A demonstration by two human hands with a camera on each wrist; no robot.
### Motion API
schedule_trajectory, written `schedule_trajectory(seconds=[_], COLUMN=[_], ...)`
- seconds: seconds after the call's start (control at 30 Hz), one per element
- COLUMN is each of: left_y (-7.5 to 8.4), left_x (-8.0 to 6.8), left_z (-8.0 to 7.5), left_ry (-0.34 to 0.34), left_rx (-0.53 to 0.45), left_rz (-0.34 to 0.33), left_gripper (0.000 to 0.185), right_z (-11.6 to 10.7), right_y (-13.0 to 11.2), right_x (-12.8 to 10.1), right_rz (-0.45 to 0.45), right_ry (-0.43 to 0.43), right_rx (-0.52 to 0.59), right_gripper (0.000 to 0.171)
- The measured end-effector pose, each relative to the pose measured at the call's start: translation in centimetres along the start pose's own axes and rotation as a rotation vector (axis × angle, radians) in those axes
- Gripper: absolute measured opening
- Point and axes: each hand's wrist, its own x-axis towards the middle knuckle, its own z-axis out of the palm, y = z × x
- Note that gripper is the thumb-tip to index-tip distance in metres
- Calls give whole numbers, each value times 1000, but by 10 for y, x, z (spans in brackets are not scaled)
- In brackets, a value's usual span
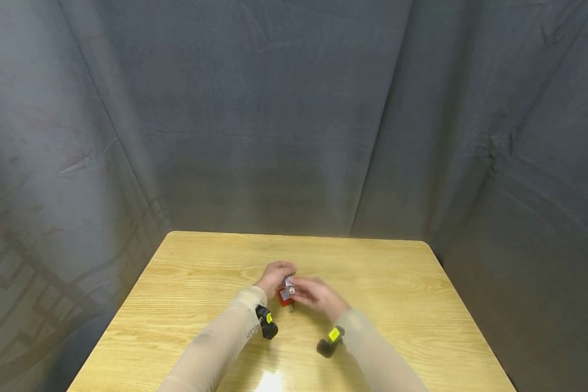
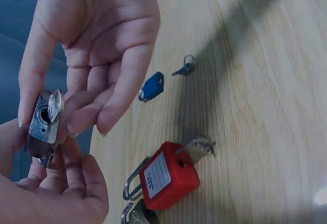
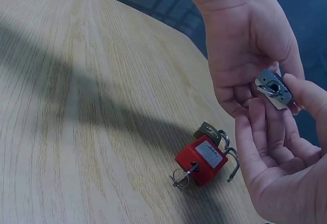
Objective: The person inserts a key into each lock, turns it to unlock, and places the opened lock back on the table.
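Over the table, my left hand (image 1: 275, 275) and right hand (image 1: 316, 294) hold a small silver padlock (image 2: 43, 124) between their fingers. One face of it shows a round opening, with a looped metal piece standing beside it; the wrapped fingers hide the rest. In the right wrist view this padlock (image 3: 276, 90) sits between the thumbs and fingertips. Below the hands lies a red padlock (image 2: 173, 180) with a white label and a key (image 3: 187, 175) on a ring in its keyhole. Its shackle (image 3: 234, 163) looks swung out.
A darker metal padlock (image 3: 206, 131) lies against the red one. In the left wrist view, a blue padlock (image 2: 152, 87) and a small key on a ring (image 2: 187, 66) lie apart on the wooden table (image 1: 201, 267). Grey curtains (image 1: 274, 136) hang around the table.
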Motion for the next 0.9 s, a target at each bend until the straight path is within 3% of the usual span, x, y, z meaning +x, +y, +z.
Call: schedule_trajectory(seconds=[0.23, 0.9], left_y=[3, 5], left_x=[-2, -3], left_z=[1, 4], left_ry=[96, 158], left_rx=[103, 280], left_rz=[-1, 61], left_gripper=[21, 17], right_z=[0, 4], right_y=[0, 0], right_x=[-1, 0], right_rz=[1, 31], right_ry=[-17, 29], right_rx=[-2, 93], right_gripper=[43, 49])
